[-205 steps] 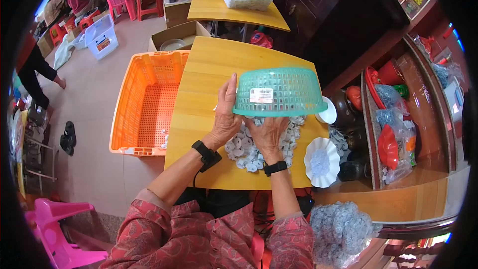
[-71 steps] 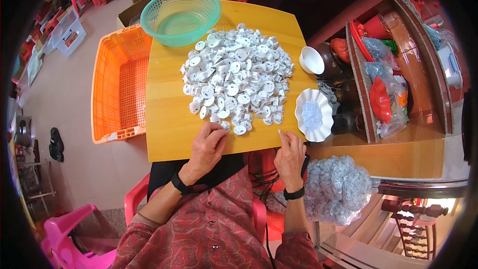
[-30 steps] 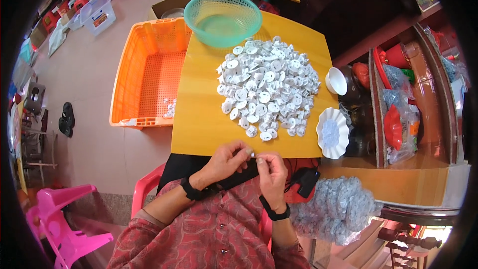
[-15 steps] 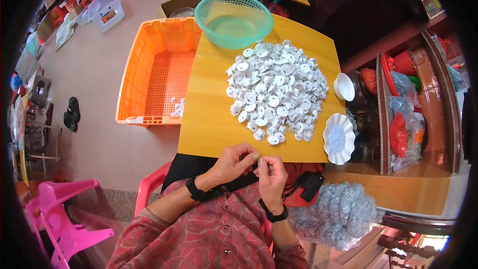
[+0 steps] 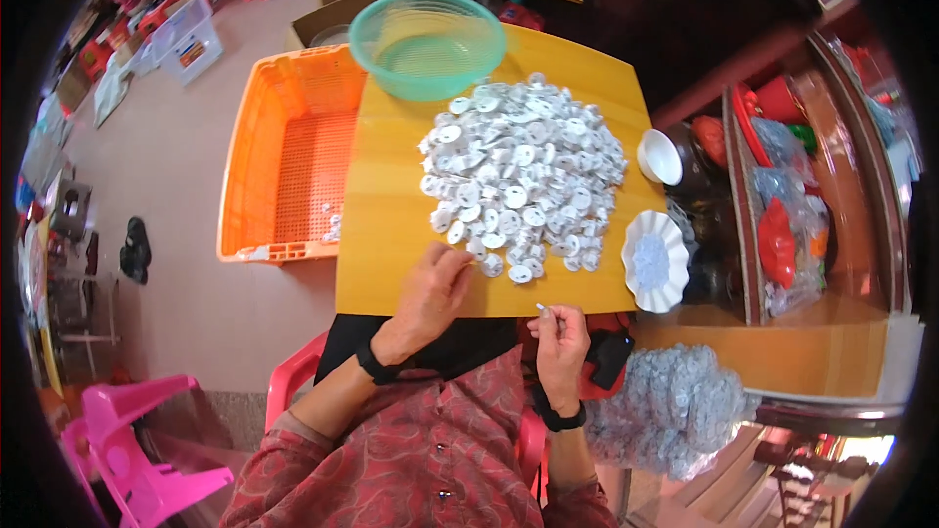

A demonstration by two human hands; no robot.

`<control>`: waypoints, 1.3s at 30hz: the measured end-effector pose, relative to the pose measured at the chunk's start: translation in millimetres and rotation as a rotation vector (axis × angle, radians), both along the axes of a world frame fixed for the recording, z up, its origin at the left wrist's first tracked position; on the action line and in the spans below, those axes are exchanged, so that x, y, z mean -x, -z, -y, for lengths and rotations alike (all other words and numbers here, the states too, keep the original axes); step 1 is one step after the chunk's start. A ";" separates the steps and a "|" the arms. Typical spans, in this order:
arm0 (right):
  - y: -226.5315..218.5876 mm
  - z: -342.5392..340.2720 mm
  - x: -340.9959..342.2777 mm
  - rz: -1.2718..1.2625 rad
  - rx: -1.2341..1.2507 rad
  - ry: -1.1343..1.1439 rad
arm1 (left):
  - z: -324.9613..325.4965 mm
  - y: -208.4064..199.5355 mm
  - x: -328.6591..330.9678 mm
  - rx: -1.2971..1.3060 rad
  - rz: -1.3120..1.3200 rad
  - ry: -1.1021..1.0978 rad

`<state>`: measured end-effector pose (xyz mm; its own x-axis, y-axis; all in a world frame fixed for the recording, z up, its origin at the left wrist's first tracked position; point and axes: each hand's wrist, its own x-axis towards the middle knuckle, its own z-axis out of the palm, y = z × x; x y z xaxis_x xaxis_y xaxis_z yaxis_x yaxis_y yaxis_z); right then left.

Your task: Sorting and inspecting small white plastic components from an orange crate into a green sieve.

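A heap of small white round plastic pieces [image 5: 518, 176] covers the middle of the table. At the heap's near left edge is my left hand [image 5: 430, 291]. Its fingers are bent and a little apart, with the tips beside the closest loose pieces; no held thing shows in them. By the table's near edge my right hand [image 5: 561, 350] is closed in a pinch. A tiny white piece [image 5: 541, 308] sticks out between its thumb and forefinger; its exact kind is too small to make out.
The yellow table [image 5: 381, 225] carries a green basket [image 5: 427, 78], a white bowl [image 5: 660, 157] and a scalloped white dish [image 5: 657, 262] with small pale bits. An orange crate [image 5: 249, 152] stands left. Bagged grey-blue pieces [image 5: 675, 406] lie right, below shelves [image 5: 743, 205].
My hands were together at the table's near edge and have parted. The left went forward to the heap; the right shifted right with the tiny piece. The whole view moved slightly.
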<state>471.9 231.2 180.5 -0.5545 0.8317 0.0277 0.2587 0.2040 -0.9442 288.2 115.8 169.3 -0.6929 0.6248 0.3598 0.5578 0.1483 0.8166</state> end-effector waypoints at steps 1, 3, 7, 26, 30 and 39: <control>5.5 -7.7 -2.0 0.011 -0.129 -0.029 | 0.5 -2.7 -0.2 -0.008 0.001 0.026; 3.5 -19.6 -5.8 0.031 -0.266 -0.042 | 1.5 -11.6 -2.1 0.031 0.048 0.041; -19.7 -38.9 -6.8 0.128 -0.508 0.101 | -5.9 -3.1 -10.1 0.004 -0.021 0.108; 14.6 -82.9 -10.2 0.175 -0.470 0.145 | 9.4 -4.6 12.9 -0.009 0.068 -0.156; 11.5 -79.8 -11.8 0.181 -0.481 0.109 | 3.9 -12.0 28.3 -0.008 0.054 -0.283; -12.4 -71.1 -10.5 0.259 -0.620 0.122 | 0.0 3.7 42.9 0.206 -0.113 -0.236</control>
<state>482.4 302.3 192.9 -0.5104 0.7621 0.3983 0.5164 0.6420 -0.5667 245.3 115.8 165.6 -0.7901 0.5191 0.3259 0.5739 0.4396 0.6910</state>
